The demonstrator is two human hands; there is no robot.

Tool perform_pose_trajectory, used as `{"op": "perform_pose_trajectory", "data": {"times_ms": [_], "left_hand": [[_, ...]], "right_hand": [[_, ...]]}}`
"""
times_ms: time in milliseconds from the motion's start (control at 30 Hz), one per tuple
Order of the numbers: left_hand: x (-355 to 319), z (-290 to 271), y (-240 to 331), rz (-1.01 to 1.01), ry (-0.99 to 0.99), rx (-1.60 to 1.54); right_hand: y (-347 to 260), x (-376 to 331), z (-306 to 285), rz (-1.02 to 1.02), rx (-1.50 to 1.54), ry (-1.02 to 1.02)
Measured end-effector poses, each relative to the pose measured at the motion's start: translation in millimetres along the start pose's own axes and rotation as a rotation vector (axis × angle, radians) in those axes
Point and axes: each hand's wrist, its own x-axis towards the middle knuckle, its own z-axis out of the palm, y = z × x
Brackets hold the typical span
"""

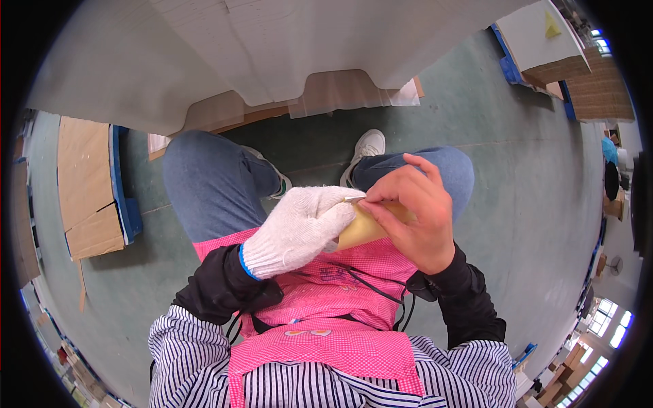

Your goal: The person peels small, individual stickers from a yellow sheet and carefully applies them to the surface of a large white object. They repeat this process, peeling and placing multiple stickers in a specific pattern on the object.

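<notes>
My left hand (299,228), in a white knit glove with a blue cuff edge, is closed. Between its thumb and forefinger sticks out a small, thin, pale piece (354,198), too small to make out its kind. My right hand (415,211) is bare, its thumb and forefinger pinched together at that piece's tip. A yellow-tan, paper-like sheet (359,228) hangs curved between both hands, partly behind the right fingers, above my lap. The right fingers close on the sheet; whether the left fingers also grip it is hidden.
A pink apron (326,347) covers my lap, with a dark cord (371,292) across it. Just ahead of my knees stands a large pale panel-like object (272,47). Cardboard on a blue pallet (92,183) lies at the left, and another blue-based stack (544,41) stands far right.
</notes>
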Motion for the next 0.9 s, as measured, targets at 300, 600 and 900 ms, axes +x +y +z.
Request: {"op": "perform_pose_trajectory", "data": {"times_ms": [300,600,900], "left_hand": [[1.0,3.5,1.2,-0.047,-0.01,-0.067],[1.4,1.0,0.3,-0.055,-0.038,-0.152],[1.6,-1.0,2.2,-0.067,-0.041,-0.142]], "right_hand": [[-3.3,3.1,2.1,-0.075,-0.048,0.004],[-5.6,-0.7,3.2,-0.179,-0.152,0.104],[-5.5,-0.4,4.8,-0.269,-0.249,0.107]]}}
